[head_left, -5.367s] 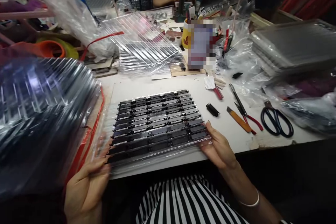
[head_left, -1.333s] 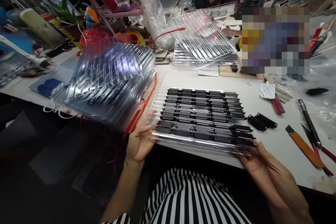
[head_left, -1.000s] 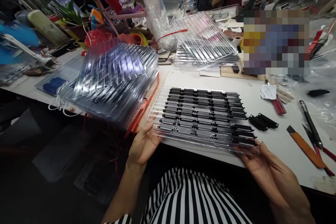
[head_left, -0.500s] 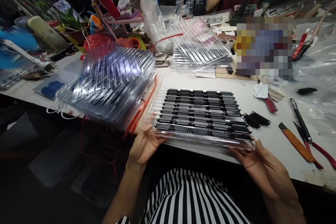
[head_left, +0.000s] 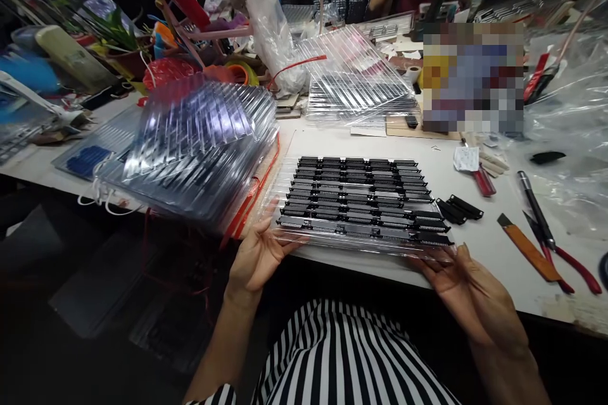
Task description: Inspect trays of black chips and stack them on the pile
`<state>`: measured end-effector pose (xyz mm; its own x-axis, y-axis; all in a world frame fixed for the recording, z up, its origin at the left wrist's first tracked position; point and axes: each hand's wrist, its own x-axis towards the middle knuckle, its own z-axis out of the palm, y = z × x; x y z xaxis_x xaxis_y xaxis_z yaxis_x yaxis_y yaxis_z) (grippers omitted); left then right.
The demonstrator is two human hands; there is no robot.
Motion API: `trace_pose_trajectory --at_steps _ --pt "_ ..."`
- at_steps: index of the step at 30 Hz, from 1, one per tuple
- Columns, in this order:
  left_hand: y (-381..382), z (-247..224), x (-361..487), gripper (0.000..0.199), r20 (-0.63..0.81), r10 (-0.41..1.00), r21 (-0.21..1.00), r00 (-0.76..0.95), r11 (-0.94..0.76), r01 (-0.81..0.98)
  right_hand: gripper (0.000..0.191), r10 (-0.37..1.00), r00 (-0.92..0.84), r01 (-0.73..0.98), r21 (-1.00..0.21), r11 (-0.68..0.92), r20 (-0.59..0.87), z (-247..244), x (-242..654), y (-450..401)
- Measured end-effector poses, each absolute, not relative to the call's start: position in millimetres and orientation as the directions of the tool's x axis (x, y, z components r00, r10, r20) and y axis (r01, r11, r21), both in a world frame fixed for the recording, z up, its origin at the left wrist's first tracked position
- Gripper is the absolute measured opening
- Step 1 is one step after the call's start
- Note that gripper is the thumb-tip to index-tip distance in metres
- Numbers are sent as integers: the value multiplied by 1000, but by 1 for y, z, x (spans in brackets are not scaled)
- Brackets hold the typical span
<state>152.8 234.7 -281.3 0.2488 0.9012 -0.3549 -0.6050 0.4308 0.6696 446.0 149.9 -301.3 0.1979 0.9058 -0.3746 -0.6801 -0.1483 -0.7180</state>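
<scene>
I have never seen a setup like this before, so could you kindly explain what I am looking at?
There is no machine handling things here: the view comes from a camera on a person's head, looking forward and down. The person's left hand and right hand hold a clear plastic tray near its two closest corners. In it lie rows of black parts. On the white table, to the tray's right, are a few loose black parts, an orange-handled blade and a red-handled tool. To the left sits a stack of ridged clear sheets.
</scene>
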Motion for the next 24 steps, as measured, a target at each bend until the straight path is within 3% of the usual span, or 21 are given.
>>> trace_pose_trajectory --at_steps 24 --pt "244 -261 157 44 -416 888 717 194 452 -531 28 933 217 -672 -738 -70 -287 -286 446 158"
